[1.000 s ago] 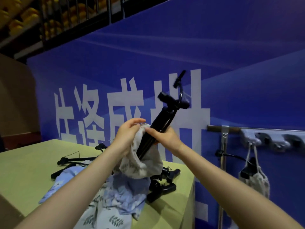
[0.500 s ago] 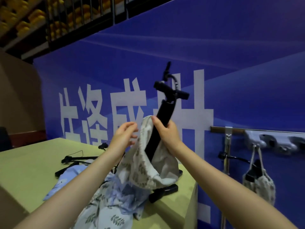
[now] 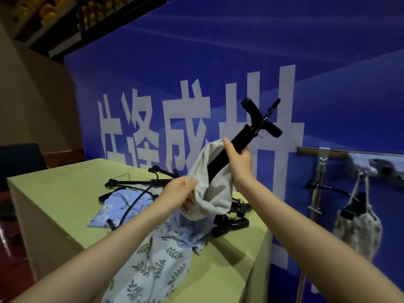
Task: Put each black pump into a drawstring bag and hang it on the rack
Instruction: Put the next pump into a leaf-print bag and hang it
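A black pump [image 3: 242,136] tilts up to the right, its lower half inside a pale drawstring bag [image 3: 215,193] and its T-handle sticking out above. My right hand [image 3: 238,160] grips the pump's barrel together with the bag's upper rim. My left hand [image 3: 179,190] pinches the bag's lower left edge. More black pumps [image 3: 140,182] lie on the green table [image 3: 56,193], and one [image 3: 229,224] lies just under the bag. On the rack [image 3: 354,154] at the right hangs a filled bag [image 3: 356,228].
Blue and leaf-print cloth bags [image 3: 153,259] lie heaped on the table's near side. A blue banner with white characters [image 3: 196,106] stands behind. The rack's metal pole [image 3: 317,193] runs down beside the table's right edge. A dark chair [image 3: 19,160] is at the far left.
The pump has tilted further to the right. My left hand has dropped lower along the bag's edge. The view has shifted right, toward the rack.
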Tool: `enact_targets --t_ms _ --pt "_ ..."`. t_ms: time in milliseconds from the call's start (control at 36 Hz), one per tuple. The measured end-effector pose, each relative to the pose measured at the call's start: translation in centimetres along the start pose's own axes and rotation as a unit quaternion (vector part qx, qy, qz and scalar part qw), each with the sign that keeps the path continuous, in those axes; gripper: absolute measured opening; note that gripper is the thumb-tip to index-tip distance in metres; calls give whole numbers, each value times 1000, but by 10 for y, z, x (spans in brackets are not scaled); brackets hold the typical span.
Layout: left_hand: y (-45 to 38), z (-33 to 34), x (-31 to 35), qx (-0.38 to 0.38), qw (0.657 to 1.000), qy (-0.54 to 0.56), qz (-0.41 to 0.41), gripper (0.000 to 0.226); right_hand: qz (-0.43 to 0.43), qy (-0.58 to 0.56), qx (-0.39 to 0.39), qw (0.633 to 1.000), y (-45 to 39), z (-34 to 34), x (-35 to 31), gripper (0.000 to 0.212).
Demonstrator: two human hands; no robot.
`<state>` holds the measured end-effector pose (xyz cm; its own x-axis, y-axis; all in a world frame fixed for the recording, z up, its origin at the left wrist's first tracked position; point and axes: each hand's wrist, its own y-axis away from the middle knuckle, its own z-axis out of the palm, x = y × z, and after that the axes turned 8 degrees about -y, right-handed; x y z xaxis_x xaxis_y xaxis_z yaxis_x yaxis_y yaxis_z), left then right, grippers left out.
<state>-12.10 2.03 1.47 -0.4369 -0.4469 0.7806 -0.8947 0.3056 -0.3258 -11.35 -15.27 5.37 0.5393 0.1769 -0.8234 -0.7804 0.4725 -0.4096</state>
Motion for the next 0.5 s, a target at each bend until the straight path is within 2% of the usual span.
enact_targets --t_ms 56,167,250,333,444,500 --pt "-3 -7 8 12 988 150 -42 30 6 3 -11 1000 0 -6 -2 24" --pt "-19 -29 25 7 927 367 -84 28 10 21 -32 999 -3 -14 -11 21" --pt "-30 -41 37 -8 903 420 -89 34 11 30 -72 997 -5 -15 -21 12" --pt "-38 -43 49 -14 906 415 -87 40 -16 56 -133 989 -5 -14 -28 9" --pt "-49 -45 63 -56 899 425 -93 58 -37 105 -207 972 -5 -6 -36 23" --pt "-53 -47 75 -69 885 454 -76 56 -47 114 -236 964 -5 0 -43 27"
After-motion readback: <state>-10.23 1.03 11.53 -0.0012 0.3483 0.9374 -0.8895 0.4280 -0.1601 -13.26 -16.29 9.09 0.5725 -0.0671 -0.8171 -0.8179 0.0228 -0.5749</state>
